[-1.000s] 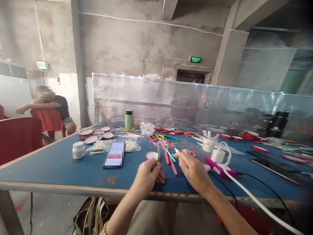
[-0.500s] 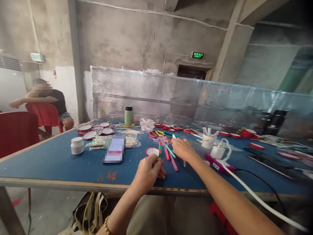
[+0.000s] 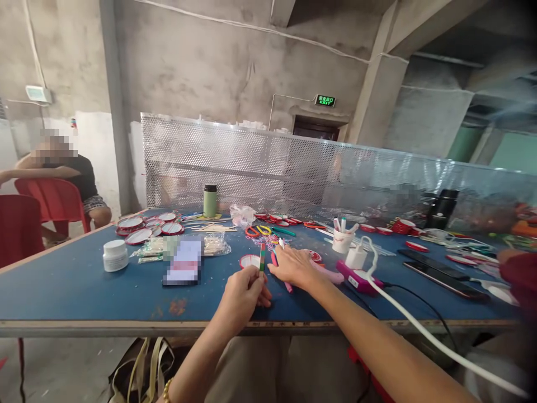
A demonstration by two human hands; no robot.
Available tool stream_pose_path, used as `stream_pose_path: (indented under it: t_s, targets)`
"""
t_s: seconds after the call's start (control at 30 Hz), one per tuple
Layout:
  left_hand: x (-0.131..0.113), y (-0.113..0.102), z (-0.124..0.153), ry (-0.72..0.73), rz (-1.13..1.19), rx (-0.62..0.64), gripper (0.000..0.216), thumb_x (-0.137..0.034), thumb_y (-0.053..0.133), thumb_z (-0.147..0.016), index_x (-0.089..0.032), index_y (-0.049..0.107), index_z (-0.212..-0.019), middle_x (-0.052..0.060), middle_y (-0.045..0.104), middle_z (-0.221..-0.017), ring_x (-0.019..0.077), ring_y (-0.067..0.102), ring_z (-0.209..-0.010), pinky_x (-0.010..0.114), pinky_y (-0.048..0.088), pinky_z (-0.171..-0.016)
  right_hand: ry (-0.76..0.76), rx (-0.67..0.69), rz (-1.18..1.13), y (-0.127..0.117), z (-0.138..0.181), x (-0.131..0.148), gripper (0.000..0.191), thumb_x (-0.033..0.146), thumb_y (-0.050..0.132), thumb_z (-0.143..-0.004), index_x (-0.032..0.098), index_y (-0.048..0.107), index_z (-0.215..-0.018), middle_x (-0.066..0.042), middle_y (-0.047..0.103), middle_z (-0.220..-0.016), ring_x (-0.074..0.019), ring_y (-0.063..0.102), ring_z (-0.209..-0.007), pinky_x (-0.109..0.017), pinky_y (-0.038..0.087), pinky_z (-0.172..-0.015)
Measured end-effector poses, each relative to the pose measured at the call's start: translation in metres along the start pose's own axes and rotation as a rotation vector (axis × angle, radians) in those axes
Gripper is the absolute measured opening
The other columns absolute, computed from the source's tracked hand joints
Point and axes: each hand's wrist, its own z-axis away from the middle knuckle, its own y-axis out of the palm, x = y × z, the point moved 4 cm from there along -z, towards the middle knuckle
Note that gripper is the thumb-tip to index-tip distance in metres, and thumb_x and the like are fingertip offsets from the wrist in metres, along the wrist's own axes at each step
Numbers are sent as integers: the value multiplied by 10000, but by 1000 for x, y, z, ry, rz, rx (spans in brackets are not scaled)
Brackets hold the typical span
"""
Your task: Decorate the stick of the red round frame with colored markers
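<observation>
My left hand [image 3: 245, 288] is closed round a slim stick [image 3: 262, 258] striped in green, red and brown, held upright just above the table. Beside its knuckles is a small white disc with a red rim [image 3: 250, 261]; whether it joins the stick is hidden. My right hand [image 3: 296, 266] reaches over several markers, palm down. A white-tipped pen [image 3: 281, 242] sticks up from its fingers, its lower part hidden. The thumb lies over a red-pink marker [image 3: 288, 287].
Scissors [image 3: 264, 230] and tangled cords lie beyond my hands. Left are a phone [image 3: 183, 262], bagged sticks [image 3: 216, 244], a white jar [image 3: 115, 256] and a green bottle [image 3: 210, 200]. Right stand a pen cup [image 3: 342, 240] and a purple power strip [image 3: 358, 280] with a white cable.
The view has swung slightly right. My right hand has come lower and nearer, now covering the teal markers, with the white tip still at its fingers. My left hand keeps its hold.
</observation>
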Motion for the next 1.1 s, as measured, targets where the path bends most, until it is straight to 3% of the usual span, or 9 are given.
stream_pose_path:
  t_s: [0.13,0.3,0.4,0.53,0.6,0.73,0.87,1.1]
  targets:
    - [0,0,1,12,16,1,112,-259,529,-839,-179,550,-764,12,688,-624,132,672,-508,184,475,-489,22,-10,-4,3,1,4,403,235,471,-882,111,544,-1259,-221,655,-1207,-344,660,-1088,-429,466,-868]
    - [2,1,0,29,2,-6,113,-252,503,-844,-184,545,-764,14,692,-630,131,670,-515,188,475,-491,62,-26,-4,9,-11,-2,365,155,442,-895,110,542,-1244,-231,651,-1189,-326,671,-1079,-397,479,-850]
    - [1,1,0,33,-18,0,107,-240,490,-844,-187,541,-767,14,691,-632,134,671,-523,194,476,-496,78,-26,-12,11,-21,-3,338,166,452,-915,93,552,-1230,-238,661,-1168,-310,679,-1070,-366,484,-828]
    - [1,0,1,35,-33,5,101,-227,475,-852,-188,539,-784,19,694,-651,138,672,-533,203,480,-505,99,-50,-16,2,-27,-8,349,348,452,-978,109,582,-1196,-212,701,-1111,-301,692,-1036,-343,480,-800]
    - [1,0,1,33,-28,8,104,-226,473,-856,-186,542,-790,23,697,-660,141,675,-542,207,486,-512,125,-79,-3,-8,-24,-19,384,407,383,-1011,135,590,-1186,-191,718,-1079,-298,697,-1012,-344,470,-790]
    - [0,0,3,26,-20,9,118,-241,474,-864,-183,541,-786,21,688,-657,139,668,-535,214,499,-518,155,-129,40,-28,-12,-46,436,339,207,-1060,186,597,-1179,-142,731,-1081,-268,700,-970,-328,435,-767]
    - [-2,0,5,24,-20,6,126,-275,492,-865,-188,544,-790,14,687,-656,138,665,-538,217,510,-530,68,-147,106,-29,7,-51,390,266,260,-1049,186,640,-1084,-126,744,-991,-263,665,-969,-344,379,-830]
    - [-4,0,5,25,-34,-1,122,-267,510,-850,-188,546,-765,14,692,-642,138,669,-533,208,499,-519,-104,-117,168,-6,25,-26,331,217,385,-1000,172,706,-932,-147,738,-928,-292,583,-1025,-391,303,-898]
